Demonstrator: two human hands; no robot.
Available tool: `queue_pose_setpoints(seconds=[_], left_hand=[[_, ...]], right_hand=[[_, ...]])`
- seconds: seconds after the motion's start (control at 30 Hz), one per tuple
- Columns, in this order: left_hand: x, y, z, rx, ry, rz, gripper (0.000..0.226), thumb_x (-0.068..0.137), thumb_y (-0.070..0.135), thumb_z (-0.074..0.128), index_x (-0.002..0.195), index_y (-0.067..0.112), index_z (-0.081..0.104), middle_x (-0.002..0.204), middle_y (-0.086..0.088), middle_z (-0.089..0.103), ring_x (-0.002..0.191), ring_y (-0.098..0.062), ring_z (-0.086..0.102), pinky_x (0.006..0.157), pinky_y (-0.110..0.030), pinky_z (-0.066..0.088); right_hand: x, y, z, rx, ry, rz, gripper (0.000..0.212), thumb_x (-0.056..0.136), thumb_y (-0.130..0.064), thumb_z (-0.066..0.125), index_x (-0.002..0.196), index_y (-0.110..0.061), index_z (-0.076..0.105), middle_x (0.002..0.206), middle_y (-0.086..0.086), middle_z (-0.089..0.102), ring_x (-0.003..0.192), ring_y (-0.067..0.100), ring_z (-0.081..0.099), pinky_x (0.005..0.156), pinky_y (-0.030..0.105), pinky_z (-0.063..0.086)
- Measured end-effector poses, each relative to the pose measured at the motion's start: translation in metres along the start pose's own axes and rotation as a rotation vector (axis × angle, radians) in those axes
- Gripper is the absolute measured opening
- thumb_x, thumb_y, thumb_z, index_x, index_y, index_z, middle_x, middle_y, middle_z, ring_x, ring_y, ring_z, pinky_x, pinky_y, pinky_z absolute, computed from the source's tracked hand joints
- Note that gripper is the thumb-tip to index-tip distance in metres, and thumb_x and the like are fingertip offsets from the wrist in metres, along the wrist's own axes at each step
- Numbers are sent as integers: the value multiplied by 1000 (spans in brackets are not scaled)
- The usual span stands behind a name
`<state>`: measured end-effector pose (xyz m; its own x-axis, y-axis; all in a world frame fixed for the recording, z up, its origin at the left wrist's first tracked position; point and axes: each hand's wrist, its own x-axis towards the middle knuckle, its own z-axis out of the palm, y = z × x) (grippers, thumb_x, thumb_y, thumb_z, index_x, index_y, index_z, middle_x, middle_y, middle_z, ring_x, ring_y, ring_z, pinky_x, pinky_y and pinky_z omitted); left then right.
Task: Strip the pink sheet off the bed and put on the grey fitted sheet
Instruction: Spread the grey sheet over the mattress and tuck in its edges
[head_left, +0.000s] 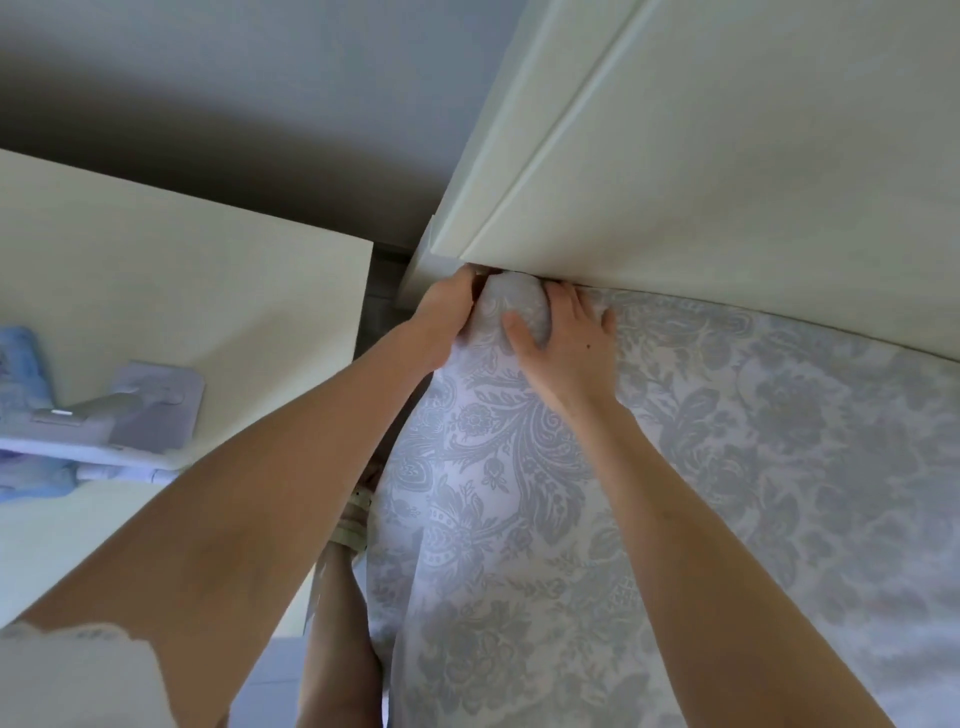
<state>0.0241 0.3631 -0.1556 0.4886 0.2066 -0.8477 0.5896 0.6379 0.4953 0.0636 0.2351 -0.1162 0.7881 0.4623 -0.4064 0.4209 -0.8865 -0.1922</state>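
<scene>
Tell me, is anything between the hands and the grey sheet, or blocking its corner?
Nothing visible lies between them: the left hand grips the grey fitted sheet at the mattress corner and the right hand presses on it. The white headboard sits tight against that corner, so the gap looks narrow.

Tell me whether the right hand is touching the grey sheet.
Touching. The head view shows the right hand lying on the grey sheet at the corner, no gap.
</scene>
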Motion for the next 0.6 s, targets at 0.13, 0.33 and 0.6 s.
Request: queue_pose_setpoints(seconds=[0.13, 0.33, 0.6], left_hand=[[-17, -19, -26, 136, 240, 55, 29, 94, 25, 39, 74, 19, 58, 85, -3, 60, 90, -23, 57, 89, -40, 48], [-66, -101, -54, 277, 69, -155, 41, 102, 35, 30, 92, 19, 67, 105, -1, 67, 104, -19, 60, 105, -39, 41], [-60, -144, -53, 171, -41, -196, 50, 101, 45, 23, 127, 19, 57, 122, 1, 61, 113, -15, 55, 102, -30, 38]], right_hand=[[-10, 11, -32, 363, -60, 71, 50, 92, -40, 55, 138, -23, 45, 137, -5, 49, 130, 18, 39, 113, 33, 24], [-68, -2, -33, 196, 361, -140, 26, 89, -17, 50, 108, -9, 66, 105, 3, 70, 97, 19, 63, 100, 39, 42], [-41, -29, 13, -477, 98, -883, 24, 79, -10, 47, 77, -15, 70, 77, 0, 67, 87, 25, 63, 113, 49, 20]])
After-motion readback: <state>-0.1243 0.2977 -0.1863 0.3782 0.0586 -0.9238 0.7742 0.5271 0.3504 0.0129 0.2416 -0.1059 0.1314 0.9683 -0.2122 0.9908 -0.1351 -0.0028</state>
